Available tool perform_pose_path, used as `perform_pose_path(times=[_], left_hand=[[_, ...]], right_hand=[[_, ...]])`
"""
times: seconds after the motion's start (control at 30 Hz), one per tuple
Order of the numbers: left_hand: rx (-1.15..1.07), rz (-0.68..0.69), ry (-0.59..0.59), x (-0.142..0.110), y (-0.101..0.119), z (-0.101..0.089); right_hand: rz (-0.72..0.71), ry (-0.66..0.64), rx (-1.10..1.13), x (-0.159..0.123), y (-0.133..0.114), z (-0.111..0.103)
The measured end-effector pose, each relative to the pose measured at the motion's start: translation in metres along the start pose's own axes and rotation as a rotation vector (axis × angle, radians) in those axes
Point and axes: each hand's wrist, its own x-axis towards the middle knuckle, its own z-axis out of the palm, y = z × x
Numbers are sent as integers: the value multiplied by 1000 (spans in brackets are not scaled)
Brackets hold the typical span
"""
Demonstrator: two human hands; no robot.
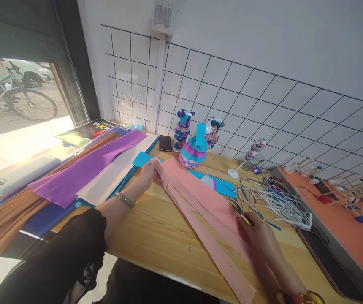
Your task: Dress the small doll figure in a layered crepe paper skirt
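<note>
My left hand (pixel 148 175) pinches the far end of a long salmon-pink fabric sheet (pixel 200 192) on the wooden table. A narrow pink strip (pixel 211 242) runs beside the sheet's near edge, and the two meet close to my left fingers. My right hand (pixel 261 237) grips scissors (pixel 245 216) with black and yellow handles. Their blades lie over the right part of the pink sheet, and I cannot tell whether they are apart. Behind the sheet lie a small blue piece (pixel 142 159) and more blue fabric (pixel 228 189).
Purple fabric (pixel 89 169), white fabric (pixel 118 173) and brown fabric (pixel 13 223) lie to the left, near a phone (pixel 165 143). Small dressed figures, one in a layered skirt (pixel 194 153), stand near the wall grid. Tangled cords (pixel 283 202) and an orange-lined tray (pixel 336 211) occupy the right.
</note>
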Motion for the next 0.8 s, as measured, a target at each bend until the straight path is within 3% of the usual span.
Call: perform_pose_path(times=[0.2,0.5,0.8], left_hand=[[24,21,-42,-2,-4,4],[26,32,-77,-2,-5,4],[13,64,-86,-6,2,4]], right_hand=[[-39,97,-207,3,-23,-10],[-86,190,-143,57,-56,-9],[-348,9,-30,59,-97,14]])
